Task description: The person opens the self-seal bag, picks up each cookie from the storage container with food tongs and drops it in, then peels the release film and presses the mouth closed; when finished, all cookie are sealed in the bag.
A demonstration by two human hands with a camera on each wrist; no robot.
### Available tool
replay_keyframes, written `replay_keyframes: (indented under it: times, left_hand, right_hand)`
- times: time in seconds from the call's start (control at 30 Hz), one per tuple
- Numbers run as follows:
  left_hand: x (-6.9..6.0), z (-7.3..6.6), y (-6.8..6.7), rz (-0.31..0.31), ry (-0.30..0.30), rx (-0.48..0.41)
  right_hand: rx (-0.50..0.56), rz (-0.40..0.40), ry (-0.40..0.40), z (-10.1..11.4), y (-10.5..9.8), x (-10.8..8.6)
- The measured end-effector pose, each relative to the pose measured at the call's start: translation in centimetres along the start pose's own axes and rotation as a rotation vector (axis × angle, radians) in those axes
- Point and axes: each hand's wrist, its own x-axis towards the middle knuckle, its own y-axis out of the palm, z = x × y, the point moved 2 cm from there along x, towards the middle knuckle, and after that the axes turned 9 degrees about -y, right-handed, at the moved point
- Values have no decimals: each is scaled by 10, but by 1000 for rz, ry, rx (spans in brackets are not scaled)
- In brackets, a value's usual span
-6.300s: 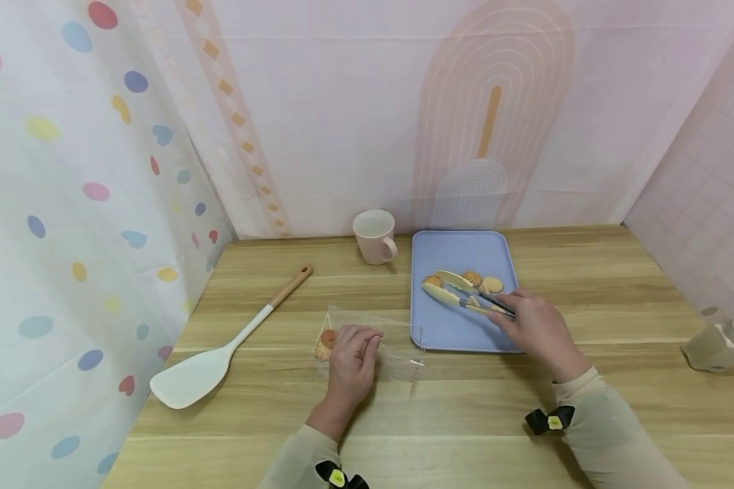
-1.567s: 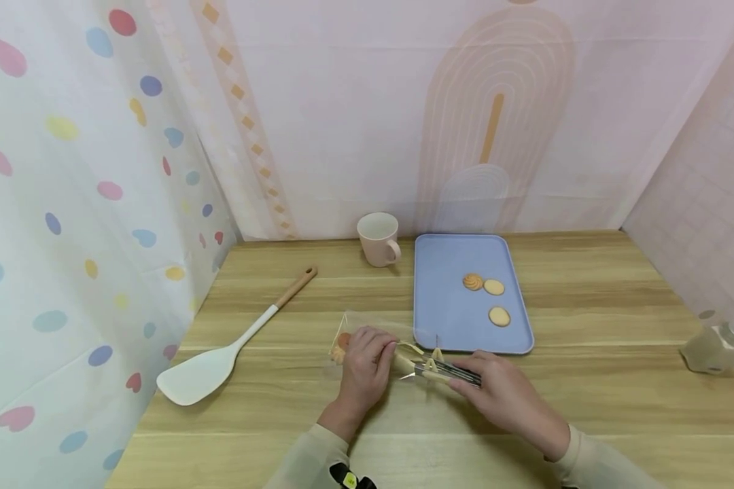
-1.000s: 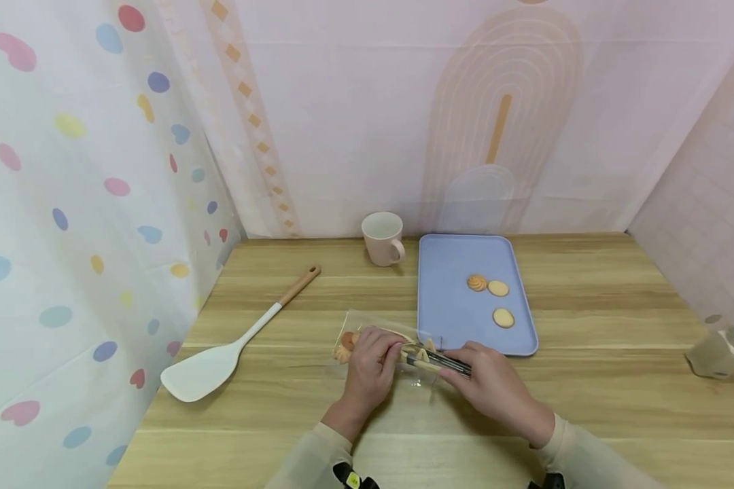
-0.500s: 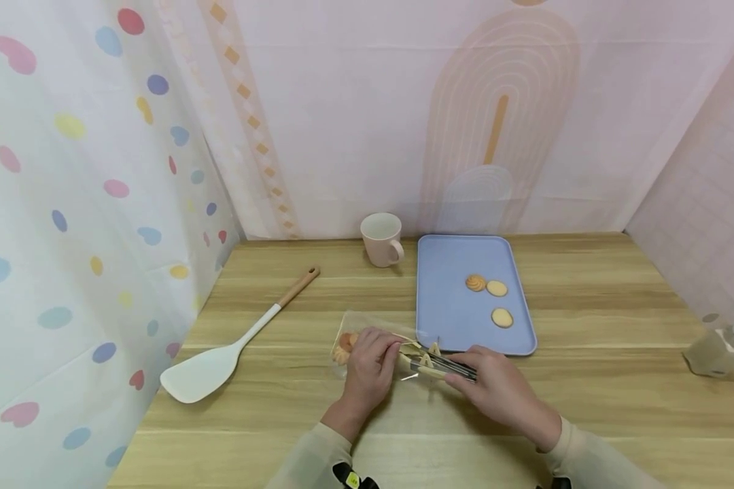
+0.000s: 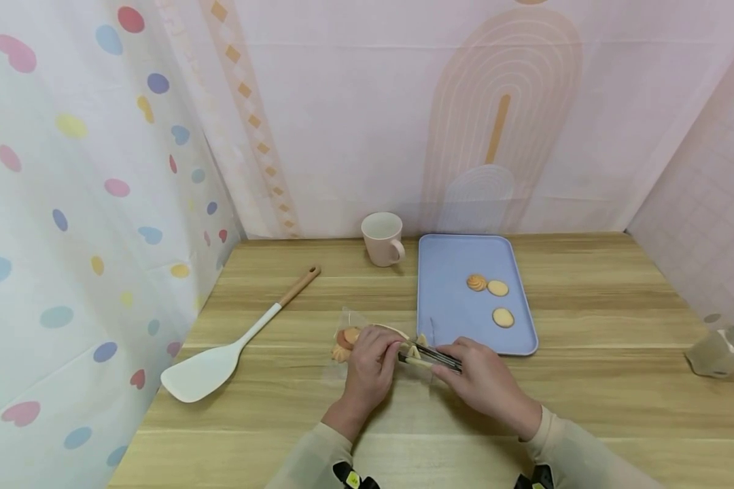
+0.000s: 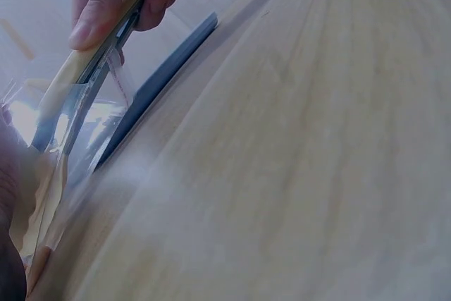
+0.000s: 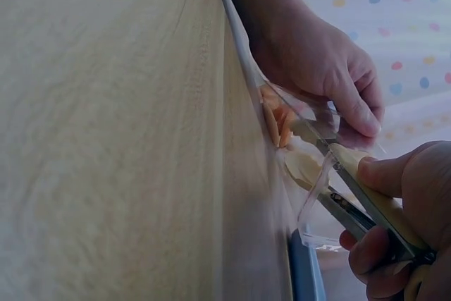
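In the head view my left hand pinches the upper edge of a clear plastic bag lying on the table. Several cookies show in the bag's left end. My right hand grips a pair of tongs with dark metal arms and cream scalloped tips. Those tips reach leftward inside the bag, partly behind my left hand. In the right wrist view the tips are close to the orange-brown cookies; whether they hold one I cannot tell.
A blue tray at the back right bears a swirled cookie and two pale round cookies. Behind stands a pink mug. A white spatula with a wooden handle lies left. A clear jar stands far right.
The tongs have moved from the tray into the bag, and lately slid slightly further left. The brown round cookie that lay at their tips is gone from the tray. My left hand stays on the bag.
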Motion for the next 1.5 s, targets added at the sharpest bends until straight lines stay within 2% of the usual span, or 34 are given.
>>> replay_keyframes:
  times: [0.2, 0.37, 0.5, 0.73, 0.9, 1.07, 1.27, 1.5]
  left_hand:
    - [0, 0, -1, -2, -30, 8]
    - [0, 1, -3, 0, -49, 23]
    - [0, 2, -3, 1, -50, 22]
    - [0, 2, -1, -5, -29, -7]
    - [1, 2, -1, -9, -30, -11]
    - [2, 3, -2, -39, -33, -6]
    - [2, 5, -4, -73, -61, 16]
    - [1, 7, -3, -54, -65, 13]
  right_hand:
    - [-2, -14, 0, -4, -6, -8]
    - [6, 16, 36, -8, -13, -16]
    - [-6, 18, 20, -8, -12, -13]
    - [-51, -30, -38, -6, -2, -4]
    - [-42, -59, -55, -3, -1, -2]
    - [-38, -51, -61, -3, -2, -2]
    - [-19, -22, -29, -7, -12, -12]
    - [26, -26, -9, -19, -34, -31]
